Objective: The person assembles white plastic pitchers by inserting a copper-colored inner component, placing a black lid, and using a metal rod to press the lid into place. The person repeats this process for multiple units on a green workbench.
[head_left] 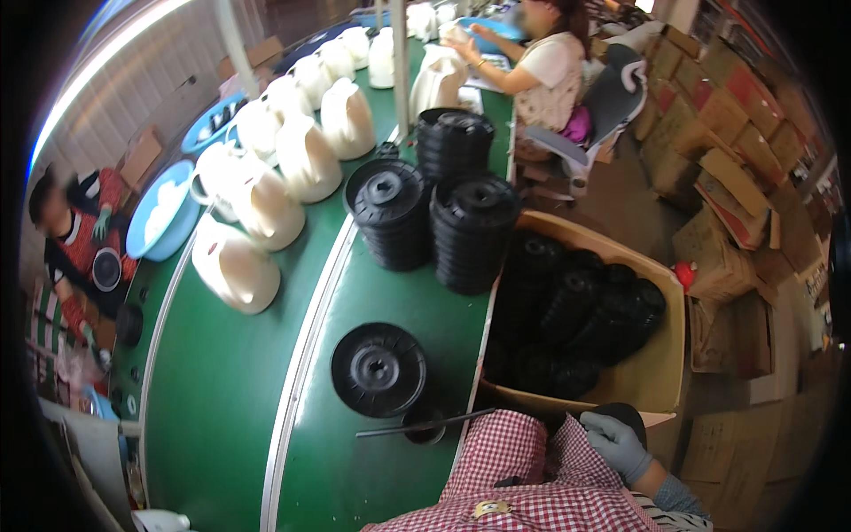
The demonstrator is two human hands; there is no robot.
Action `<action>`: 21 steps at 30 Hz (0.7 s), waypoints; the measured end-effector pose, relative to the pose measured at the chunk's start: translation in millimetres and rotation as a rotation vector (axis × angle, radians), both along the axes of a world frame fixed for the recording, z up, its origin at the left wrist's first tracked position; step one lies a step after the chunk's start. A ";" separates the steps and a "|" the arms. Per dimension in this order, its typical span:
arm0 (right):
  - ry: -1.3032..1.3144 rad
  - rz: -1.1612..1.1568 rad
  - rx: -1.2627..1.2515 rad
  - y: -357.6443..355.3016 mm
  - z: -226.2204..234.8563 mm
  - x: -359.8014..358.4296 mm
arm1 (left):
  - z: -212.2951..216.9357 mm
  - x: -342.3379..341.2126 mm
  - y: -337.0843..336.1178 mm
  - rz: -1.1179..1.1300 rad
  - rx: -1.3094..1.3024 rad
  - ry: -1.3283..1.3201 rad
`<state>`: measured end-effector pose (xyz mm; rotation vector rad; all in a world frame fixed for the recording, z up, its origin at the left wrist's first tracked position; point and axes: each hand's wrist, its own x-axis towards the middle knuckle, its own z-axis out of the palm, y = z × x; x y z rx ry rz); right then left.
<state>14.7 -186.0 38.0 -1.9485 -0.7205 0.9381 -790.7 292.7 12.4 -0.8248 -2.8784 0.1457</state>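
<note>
Matt black plastic disc [379,368] on a smooth green belt [222,381]; cardboard box [660,355].

Black round base disc [379,368], ribbed with raised hub, lies flat alone on green belt. Thin dark rod [425,424] lies just below it. Cardboard box [651,377] of same black discs [576,310], heaped, just right of belt.

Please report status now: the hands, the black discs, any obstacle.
Right hand, gloved, by the carton of black discs; grip unclear. Left hand not in view. One black disc lies on the green belt, thin rod beside.
</note>
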 end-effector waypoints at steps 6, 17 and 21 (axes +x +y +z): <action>0.050 -0.045 0.013 -8.3 -4.7 -3.5 | -3.4 15.9 0.2 -0.116 -0.042 -0.031; -0.195 0.330 0.177 39.9 25.1 6.1 | 62.8 75.6 -39.2 -0.680 0.110 -0.067; -0.364 0.556 0.430 95.2 75.8 0.3 | 132.4 178.3 -42.0 -1.131 0.265 -0.171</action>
